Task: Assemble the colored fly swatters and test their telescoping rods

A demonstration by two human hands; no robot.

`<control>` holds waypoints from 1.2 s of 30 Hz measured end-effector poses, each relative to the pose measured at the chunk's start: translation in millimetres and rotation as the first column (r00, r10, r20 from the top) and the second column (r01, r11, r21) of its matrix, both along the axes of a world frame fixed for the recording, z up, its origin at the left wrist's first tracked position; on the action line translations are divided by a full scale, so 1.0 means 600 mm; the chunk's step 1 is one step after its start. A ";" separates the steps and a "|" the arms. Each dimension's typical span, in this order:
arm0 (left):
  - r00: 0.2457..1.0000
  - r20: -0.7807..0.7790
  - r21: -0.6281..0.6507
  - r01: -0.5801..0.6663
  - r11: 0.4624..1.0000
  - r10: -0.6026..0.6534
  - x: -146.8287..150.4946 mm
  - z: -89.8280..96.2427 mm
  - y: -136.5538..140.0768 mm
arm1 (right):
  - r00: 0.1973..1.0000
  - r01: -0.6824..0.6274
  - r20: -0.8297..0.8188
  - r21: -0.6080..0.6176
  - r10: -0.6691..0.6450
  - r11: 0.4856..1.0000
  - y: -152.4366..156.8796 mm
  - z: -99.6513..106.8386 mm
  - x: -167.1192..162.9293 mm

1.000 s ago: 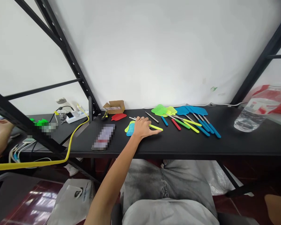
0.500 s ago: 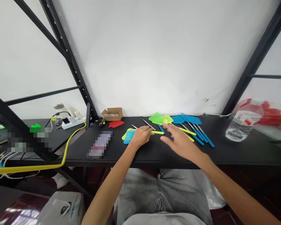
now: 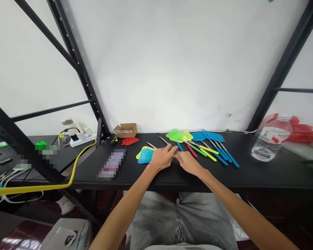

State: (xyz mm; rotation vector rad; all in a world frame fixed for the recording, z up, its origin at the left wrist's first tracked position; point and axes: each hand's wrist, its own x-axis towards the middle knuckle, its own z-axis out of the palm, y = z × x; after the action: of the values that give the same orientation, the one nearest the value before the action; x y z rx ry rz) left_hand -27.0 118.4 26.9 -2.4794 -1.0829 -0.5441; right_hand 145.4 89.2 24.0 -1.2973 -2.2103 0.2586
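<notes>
My left hand [image 3: 163, 157] is closed around a yellow fly swatter handle [image 3: 173, 155], mostly hidden by my fingers. My right hand [image 3: 189, 161] pinches its right end, close beside the left. A blue mesh swatter head [image 3: 145, 156] lies just left of my left hand, partly over a yellow mesh head [image 3: 139, 155]. Thin metal rods stick out behind that hand, and a short blue handle [image 3: 179, 146] lies beyond my fingers. Past my right hand are fly swatters with a green head [image 3: 174, 134], a yellow head [image 3: 187, 135] and blue heads [image 3: 198, 136], their handles towards me.
On the black table [image 3: 250, 177] are a red swatter head [image 3: 130, 141], a small cardboard box [image 3: 125, 130], a yellow-and-black tool [image 3: 115, 139] and a blurred-out flat object [image 3: 112, 164]. A large water bottle [image 3: 272, 139] stands right. A yellow cable [image 3: 73, 166] hangs at left.
My right hand has come down and left from above the table to meet my left hand at the yellow handle. Red and green handles it covered now show.
</notes>
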 end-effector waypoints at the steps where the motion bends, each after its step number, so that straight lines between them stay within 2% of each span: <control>1: 1.000 -0.003 0.000 0.007 1.000 -0.007 0.004 0.001 -0.004 | 1.000 -0.001 -0.019 -0.009 0.001 1.000 0.002 -0.002 -0.001; 6: 0.999 -0.018 0.007 0.051 0.999 -0.050 0.019 0.014 -0.017 | 0.996 0.033 -0.080 -0.048 -0.036 0.998 0.018 -0.011 0.010; 9: 0.998 0.027 0.071 0.057 0.996 -0.059 -0.004 0.025 -0.020 | 0.994 0.038 -0.097 -0.024 -0.040 0.999 0.026 -0.010 0.030; 12: 0.980 0.186 0.096 -0.093 0.991 0.074 -0.064 0.022 -0.016 | 0.985 0.129 -0.117 0.008 -0.127 0.992 0.029 -0.012 0.049; 14: 0.938 0.258 -0.014 -0.237 0.972 0.232 -0.111 0.008 -0.008 | 0.980 0.154 -0.129 0.021 -0.150 0.988 0.027 -0.015 0.053; 16: 0.908 0.227 -0.171 -0.318 0.933 0.351 -0.152 -0.012 0.001 | 0.981 0.165 -0.110 0.027 -0.161 0.986 0.021 -0.017 0.050; 19: 0.908 0.179 -0.282 -0.321 0.904 0.378 -0.188 -0.041 0.015 | 0.975 0.216 -0.070 0.037 -0.213 0.976 0.009 -0.017 0.042; 24: 0.879 0.271 -0.302 -0.309 0.902 0.392 -0.200 -0.059 0.027 | 0.939 0.338 -0.085 0.030 -0.334 0.941 -0.003 -0.017 0.044; 27: 0.889 0.288 -0.261 -0.286 0.922 0.357 -0.200 -0.056 0.026 | 0.941 0.337 -0.055 0.033 -0.335 0.941 -0.004 -0.017 0.045; 30: 0.920 0.243 -0.224 -0.256 0.940 0.308 -0.197 -0.050 0.020 | 0.950 0.311 -0.008 0.052 -0.311 0.949 -0.005 -0.017 0.041; 36: 0.907 0.136 -0.334 -0.338 0.880 0.399 -0.186 -0.038 0.011 | 0.957 0.283 0.043 0.067 -0.286 0.957 -0.009 -0.012 0.037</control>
State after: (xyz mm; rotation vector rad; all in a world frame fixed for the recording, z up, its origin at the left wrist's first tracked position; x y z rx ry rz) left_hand -138.5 125.1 4.2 -2.4012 -1.7975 -0.5505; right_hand 167.5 83.9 16.7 -1.5820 -2.0221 0.0482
